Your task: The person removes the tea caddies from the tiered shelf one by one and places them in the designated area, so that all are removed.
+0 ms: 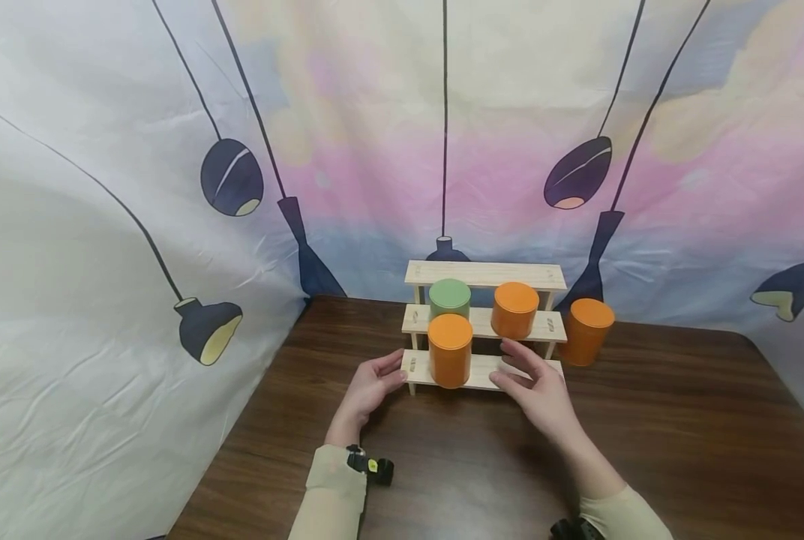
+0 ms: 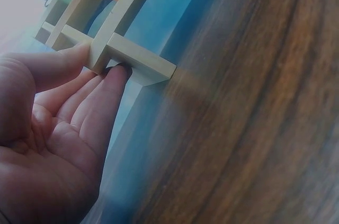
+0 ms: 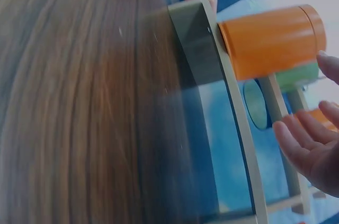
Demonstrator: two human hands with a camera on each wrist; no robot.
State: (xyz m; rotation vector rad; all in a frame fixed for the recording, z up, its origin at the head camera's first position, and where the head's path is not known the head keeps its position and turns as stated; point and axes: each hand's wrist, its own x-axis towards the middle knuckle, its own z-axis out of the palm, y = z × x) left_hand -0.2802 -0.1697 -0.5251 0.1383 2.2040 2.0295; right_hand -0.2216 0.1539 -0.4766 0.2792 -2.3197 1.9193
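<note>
Left hand (image 1: 367,387) pinches shelf (image 1: 484,274) at eight o'clock;
likely steadying the front tin (image 1: 450,356); right hand (image 1: 541,391) spreads, empty, at five o'clock.

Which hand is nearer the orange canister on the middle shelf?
Right. The right hand is in front of that orange canister; the left hand pinches the wooden rack at its left end.
</note>
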